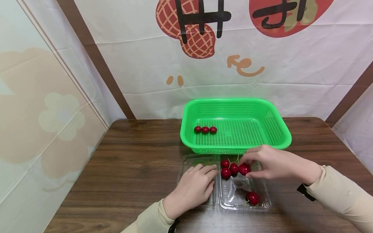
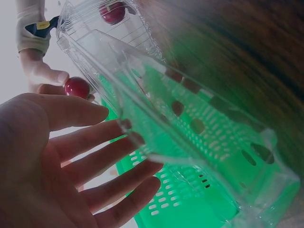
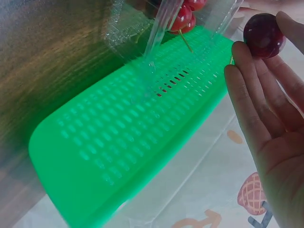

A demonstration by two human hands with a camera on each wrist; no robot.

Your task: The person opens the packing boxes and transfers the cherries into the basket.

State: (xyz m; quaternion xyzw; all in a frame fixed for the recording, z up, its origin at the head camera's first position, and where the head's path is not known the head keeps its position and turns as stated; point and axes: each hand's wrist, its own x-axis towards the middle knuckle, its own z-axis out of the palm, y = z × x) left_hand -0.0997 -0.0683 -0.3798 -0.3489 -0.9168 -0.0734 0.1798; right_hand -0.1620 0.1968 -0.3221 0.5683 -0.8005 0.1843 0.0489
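Clear plastic is lying nearest on the table (image 1: 131, 181): a box (image 1: 233, 206) in two halves side by side, twelve o'clock pointing away from the person. At five o'clock in its right half, a lone cherry (image 1: 253, 198) is resting well apart from the others. The left hand (image 1: 193, 184) is lying over the left half, fingers loose and holding nothing, their tips near the middle seam; so light a box is probably needing gentle pressure there against sliding. Towards twelve o'clock over the right half, the right hand (image 1: 271, 161) is pinching the held cherry (image 1: 244, 169) between thumb and fingertips. Such smooth, round fruit is likely calling for a soft, centred hold, since a hard squeeze could shoot it out. Just beside it, around ten o'clock, a cluster (image 1: 225, 173) of three cherries is sitting with thin green stems among them, so moving straight up would be lessening the risk of snagging. Farther off, at twelve o'clock from the box, the green basket (image 1: 287, 137) is standing, a row (image 1: 205, 129) of three cherries lying at its nine o'clock. White cloth (image 1: 131, 64) is hanging behind.
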